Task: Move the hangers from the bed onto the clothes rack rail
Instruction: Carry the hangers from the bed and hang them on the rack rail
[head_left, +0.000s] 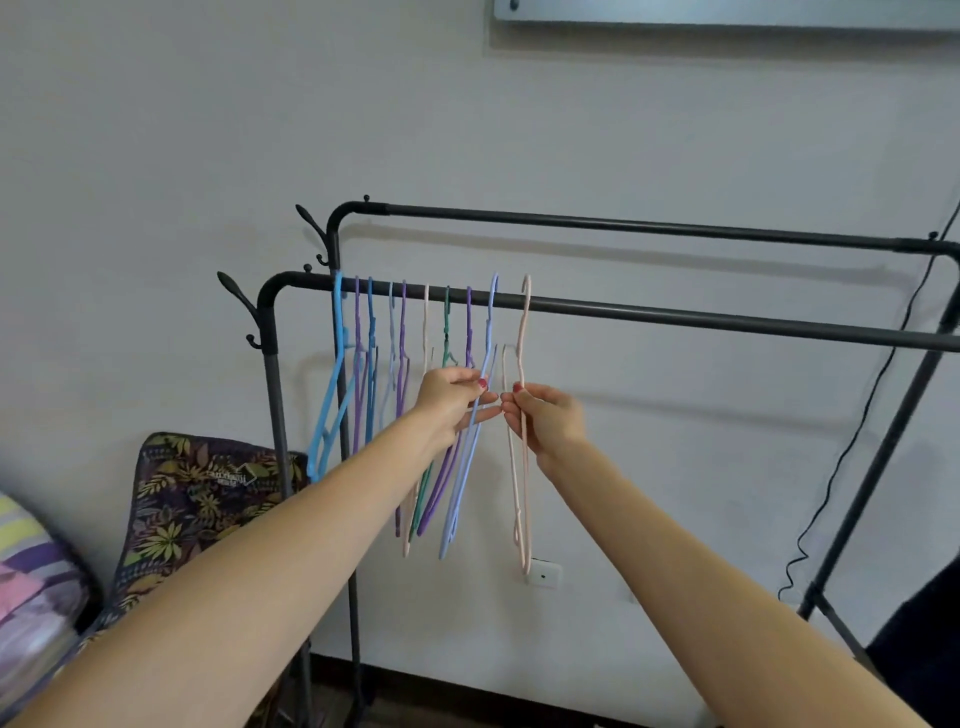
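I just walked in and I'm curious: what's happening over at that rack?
A person is hanging plastic hangers on the front rail of a dark clothes rack. The right hand pinches a pale pink hanger whose hook sits over the rail, and the left hand holds a light blue hanger right beside it. Further left, a row of blue, purple, green and pink hangers already hangs on the same rail. The back rail holds nothing in view.

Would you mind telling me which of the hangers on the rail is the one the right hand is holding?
The pale pink hanger at the right end of the row; the right hand pinches it, set apart from the other hangers.
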